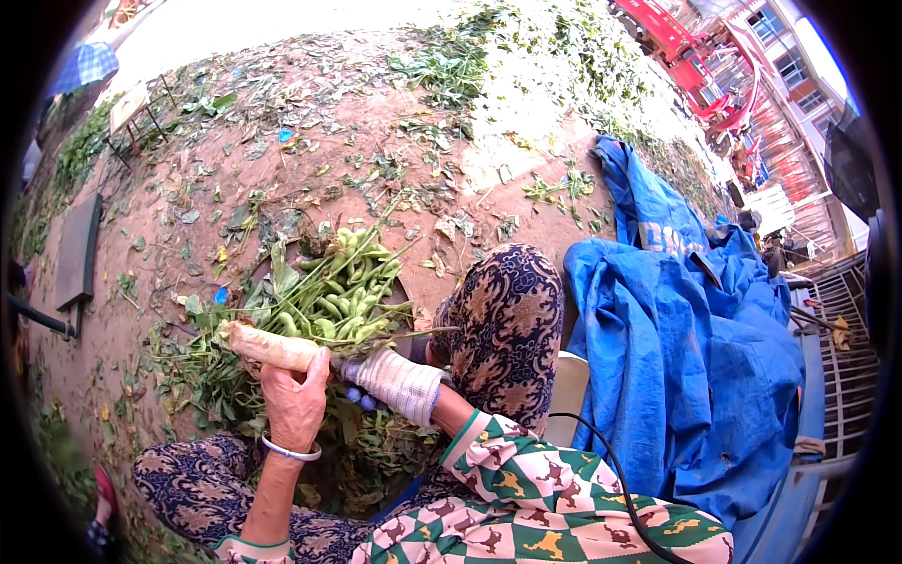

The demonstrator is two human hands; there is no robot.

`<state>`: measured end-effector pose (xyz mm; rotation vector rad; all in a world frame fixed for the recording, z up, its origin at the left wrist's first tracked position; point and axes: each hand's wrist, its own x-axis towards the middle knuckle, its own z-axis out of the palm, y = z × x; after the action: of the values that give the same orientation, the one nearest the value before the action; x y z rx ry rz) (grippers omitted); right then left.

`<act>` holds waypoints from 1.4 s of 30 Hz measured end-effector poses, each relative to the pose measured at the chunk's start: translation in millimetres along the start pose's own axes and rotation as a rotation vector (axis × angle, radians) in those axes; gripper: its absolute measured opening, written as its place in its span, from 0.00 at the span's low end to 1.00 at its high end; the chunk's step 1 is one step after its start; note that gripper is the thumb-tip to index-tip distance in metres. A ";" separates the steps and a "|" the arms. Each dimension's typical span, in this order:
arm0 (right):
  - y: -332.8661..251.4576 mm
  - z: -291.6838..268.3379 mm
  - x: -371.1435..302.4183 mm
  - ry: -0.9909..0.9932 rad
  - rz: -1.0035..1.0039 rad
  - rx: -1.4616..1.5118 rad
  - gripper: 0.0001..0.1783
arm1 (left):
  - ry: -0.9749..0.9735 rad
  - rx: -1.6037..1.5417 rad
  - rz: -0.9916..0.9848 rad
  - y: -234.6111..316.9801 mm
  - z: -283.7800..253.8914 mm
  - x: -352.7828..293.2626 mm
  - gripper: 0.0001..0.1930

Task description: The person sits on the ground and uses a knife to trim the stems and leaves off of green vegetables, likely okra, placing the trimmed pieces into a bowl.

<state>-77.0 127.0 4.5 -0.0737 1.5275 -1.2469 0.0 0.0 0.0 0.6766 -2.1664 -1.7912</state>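
Note:
My left hand (295,399), bare with a pale bangle at the wrist, is closed on a cream, brown-stained tube-like thing (272,348); its kind is unclear. Close beside it, my right hand (385,381) wears a whitish glove with blue-purple fingertips. Its fingers are curled and partly hidden, so what they hold cannot be made out. A thin stem (413,334) runs along the top of that glove. Just beyond both hands, green bean pods (352,291) lie heaped in a round, dark-rimmed container. Leafy bean stalks (221,362) spread to the left of and beneath the hands.
A crumpled blue tarp (658,348) lies at my right, near a metal rack (850,348). My bent knee (507,329) rises between tarp and pods. Loose leaves litter the brown ground (348,141). A dark board (79,252) stands far left; red machinery (691,70) is at far right.

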 end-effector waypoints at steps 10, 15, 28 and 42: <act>2.1 -13.0 0.8 0.077 0.022 0.146 0.17 | -0.075 -0.240 -0.134 24.5 5.2 5.9 0.05; 3.9 -2.3 2.0 0.062 -0.016 0.275 0.16 | -0.105 -0.229 -0.123 28.6 -22.8 5.9 0.08; 5.2 -4.1 -2.4 0.060 0.085 0.255 0.19 | -0.013 -0.118 0.006 11.3 -37.8 10.0 0.10; 26.7 -11.5 8.9 -0.106 0.032 0.578 0.15 | -0.099 -0.065 0.036 5.9 -14.5 12.2 0.03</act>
<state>-74.6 140.7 -22.5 0.2572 1.0280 -1.5858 -4.9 -17.7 7.6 0.5422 -2.1566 -1.9051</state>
